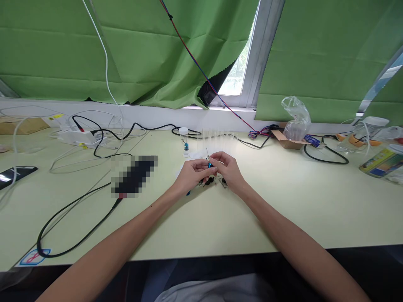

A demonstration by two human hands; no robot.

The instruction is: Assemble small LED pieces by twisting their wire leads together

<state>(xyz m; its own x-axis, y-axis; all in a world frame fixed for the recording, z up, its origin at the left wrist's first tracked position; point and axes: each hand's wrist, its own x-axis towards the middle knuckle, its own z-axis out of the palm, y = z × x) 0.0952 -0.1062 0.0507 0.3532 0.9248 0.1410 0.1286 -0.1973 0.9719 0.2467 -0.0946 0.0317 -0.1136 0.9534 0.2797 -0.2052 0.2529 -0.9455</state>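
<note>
My left hand [192, 173] and my right hand [229, 170] meet over the middle of the table, fingertips pinched together. Between them is a small shiny blue part [210, 165], with a thin metallic pin or wire [207, 153] rising above it. Its exact kind is too small to make out, and the fingers hide much of it. Below the hands lie small black parts [209, 181] and a metal bracket-like piece [223, 183]. A bit of something blue [188, 193] shows under my left wrist.
Behind the hands stand a white-capped clear vial [184, 133] and clear upright plastic pieces [217, 140]. At left are a blurred-out dark device [135, 176] on a black cable, a phone [19, 174] and a power strip [77, 136]. Rightward sit a cardboard box [288, 140] and a labelled jar [382, 161].
</note>
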